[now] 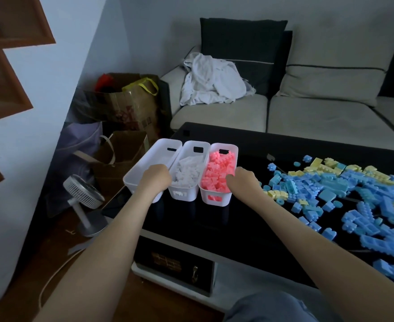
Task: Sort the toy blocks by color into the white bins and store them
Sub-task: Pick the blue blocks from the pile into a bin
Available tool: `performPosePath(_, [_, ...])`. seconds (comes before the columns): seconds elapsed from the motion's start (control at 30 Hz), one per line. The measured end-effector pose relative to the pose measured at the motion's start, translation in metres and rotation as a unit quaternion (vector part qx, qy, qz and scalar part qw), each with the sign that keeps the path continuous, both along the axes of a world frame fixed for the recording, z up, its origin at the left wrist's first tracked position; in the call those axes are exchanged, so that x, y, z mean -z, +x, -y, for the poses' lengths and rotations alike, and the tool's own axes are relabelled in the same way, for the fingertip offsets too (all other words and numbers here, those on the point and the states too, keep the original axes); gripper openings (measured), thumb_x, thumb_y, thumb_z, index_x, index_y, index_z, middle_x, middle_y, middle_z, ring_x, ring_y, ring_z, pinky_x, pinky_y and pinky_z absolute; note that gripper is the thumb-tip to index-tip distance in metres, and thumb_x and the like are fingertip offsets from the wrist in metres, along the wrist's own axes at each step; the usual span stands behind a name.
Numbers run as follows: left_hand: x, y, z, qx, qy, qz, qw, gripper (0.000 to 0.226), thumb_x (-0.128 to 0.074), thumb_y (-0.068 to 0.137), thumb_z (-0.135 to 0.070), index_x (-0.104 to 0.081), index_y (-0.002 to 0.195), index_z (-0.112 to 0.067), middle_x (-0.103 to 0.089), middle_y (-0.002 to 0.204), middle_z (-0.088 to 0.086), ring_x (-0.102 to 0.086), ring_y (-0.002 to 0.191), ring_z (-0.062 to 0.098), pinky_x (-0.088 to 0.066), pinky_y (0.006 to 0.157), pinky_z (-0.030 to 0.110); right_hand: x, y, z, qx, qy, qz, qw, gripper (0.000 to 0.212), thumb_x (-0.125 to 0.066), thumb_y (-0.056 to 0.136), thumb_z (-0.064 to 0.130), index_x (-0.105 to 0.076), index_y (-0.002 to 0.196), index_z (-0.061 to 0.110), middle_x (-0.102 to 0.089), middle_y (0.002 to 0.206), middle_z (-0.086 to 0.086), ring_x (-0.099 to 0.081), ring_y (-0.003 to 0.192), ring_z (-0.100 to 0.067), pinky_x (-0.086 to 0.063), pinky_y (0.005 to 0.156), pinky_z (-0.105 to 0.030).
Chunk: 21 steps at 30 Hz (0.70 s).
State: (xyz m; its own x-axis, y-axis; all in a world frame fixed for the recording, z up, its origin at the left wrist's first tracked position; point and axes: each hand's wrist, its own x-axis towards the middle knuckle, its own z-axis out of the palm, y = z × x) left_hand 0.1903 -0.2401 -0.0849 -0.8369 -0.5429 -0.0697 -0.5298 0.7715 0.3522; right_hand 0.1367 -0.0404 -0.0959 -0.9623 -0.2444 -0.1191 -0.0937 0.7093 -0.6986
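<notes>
Both bare forearms reach forward from bottom edge, converging slightly; wrists straight. Back of left grip (155, 180) faces up, knuckles forward, fingers curled under and hidden. Level with it and well apart, right grip (242, 182): back up, thumb pointing left, fingers curled inward. Whether either clasps anything: cannot tell.

I see my left hand (155, 178) gripping the near rim of the leftmost white plastic bin (149, 159) and my right hand (242, 180) gripping the rightmost white plastic bin (235, 149) of pink plastic blocks (217, 173), on the glossy black table (214, 228) beside loose blue and yellow blocks (331, 187).
</notes>
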Motion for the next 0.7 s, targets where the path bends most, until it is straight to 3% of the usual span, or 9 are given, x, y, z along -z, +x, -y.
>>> performPosePath(0.07, [-0.007,0.001,-0.002,-0.003,0.017,0.003,1.000,0.026,-0.040,0.094,-0.005,-0.057,0.111,0.005,-0.045,0.070,0.008,-0.044,0.061,0.019,-0.032,0.055,0.027,-0.002,-0.001,-0.001,-0.010,0.002,-0.001,1.000,0.023,-0.039,0.087,0.008,-0.036,0.065,0.010,-0.039,0.063,-0.001,-0.031,0.050,-0.012,-0.025,0.044,-0.021])
performPosePath(0.1, [-0.010,0.000,-0.003,-0.006,0.016,0.000,1.000,0.023,-0.042,0.093,-0.005,-0.057,0.109,0.002,-0.045,0.069,0.008,-0.044,0.060,0.018,-0.029,0.052,0.026,-0.004,-0.001,-0.003,-0.017,0.013,-0.010,1.000,0.027,-0.039,0.089,0.009,-0.034,0.062,0.011,-0.038,0.063,-0.001,-0.031,0.051,-0.013,-0.026,0.045,-0.021])
performPosePath(0.17, [-0.014,0.002,-0.006,-0.010,0.019,-0.009,1.000,0.022,-0.046,0.090,-0.005,-0.057,0.109,0.002,-0.060,0.089,0.017,-0.060,0.082,0.027,-0.037,0.058,0.031,-0.005,0.001,-0.005,-0.031,0.040,-0.029,0.998,0.028,-0.039,0.090,0.010,-0.036,0.062,0.013,-0.040,0.066,-0.001,-0.033,0.055,-0.014,-0.029,0.050,-0.024])
performPosePath(0.2, [-0.015,0.002,-0.007,-0.017,0.018,-0.021,0.999,0.025,-0.048,0.089,-0.006,-0.056,0.111,0.004,-0.062,0.103,0.021,-0.061,0.095,0.032,-0.042,0.065,0.035,-0.006,0.003,-0.005,-0.032,0.039,-0.029,0.998,0.024,-0.039,0.089,0.009,-0.039,0.066,0.011,-0.041,0.069,-0.002,-0.036,0.058,-0.015,-0.031,0.052,-0.025])
performPosePath(0.27, [-0.016,0.004,-0.005,-0.038,0.003,-0.051,0.998,0.025,-0.048,0.088,-0.007,-0.055,0.110,0.003,-0.061,0.111,0.021,-0.059,0.102,0.035,-0.047,0.075,0.038,-0.007,0.005,-0.002,-0.037,0.027,-0.041,0.998,0.009,-0.041,0.088,0.013,-0.048,0.086,0.007,-0.047,0.082,-0.004,-0.048,0.074,-0.019,-0.040,0.059,-0.027])
performPosePath(0.37, [-0.020,0.004,-0.001,-0.065,-0.026,-0.073,0.995,0.022,-0.046,0.089,-0.006,-0.057,0.106,0.002,-0.061,0.110,0.018,-0.058,0.102,0.035,-0.043,0.074,0.035,-0.007,0.007,0.001,-0.063,0.026,-0.064,0.996,0.026,-0.044,0.088,0.017,-0.049,0.111,0.005,-0.048,0.107,-0.008,-0.048,0.102,-0.027,-0.042,0.078,-0.034])
performPosePath(0.57, [-0.027,0.008,-0.003,-0.104,-0.034,-0.141,0.984,0.025,-0.048,0.092,-0.006,-0.056,0.115,0.000,-0.061,0.114,0.018,-0.058,0.106,0.034,-0.047,0.083,0.039,-0.013,0.016,0.007,-0.094,-0.005,-0.088,0.992,0.043,-0.043,0.095,0.014,-0.041,0.136,0.004,-0.042,0.139,-0.014,-0.042,0.124,-0.028,-0.035,0.089,-0.028])
performPosePath(0.63, [-0.028,0.010,-0.005,-0.102,-0.116,-0.197,0.968,0.022,-0.052,0.091,-0.005,-0.053,0.113,0.001,-0.060,0.112,0.018,-0.058,0.103,0.033,-0.046,0.084,0.038,-0.019,0.020,0.008,-0.106,-0.034,-0.093,0.989,0.044,-0.043,0.096,0.013,-0.040,0.139,0.006,-0.046,0.137,-0.014,-0.050,0.114,-0.024,-0.039,0.088,-0.021])
performPosePath(0.7, [-0.031,0.013,-0.008,-0.084,-0.210,-0.253,0.941,0.021,-0.059,0.086,0.001,-0.053,0.106,0.002,-0.063,0.099,0.019,-0.061,0.091,0.033,-0.047,0.076,0.037,-0.028,0.018,0.007,-0.114,-0.071,-0.091,0.987,0.044,-0.041,0.096,0.014,-0.040,0.141,0.010,-0.053,0.129,-0.009,-0.059,0.093,-0.018,-0.041,0.066,-0.008])
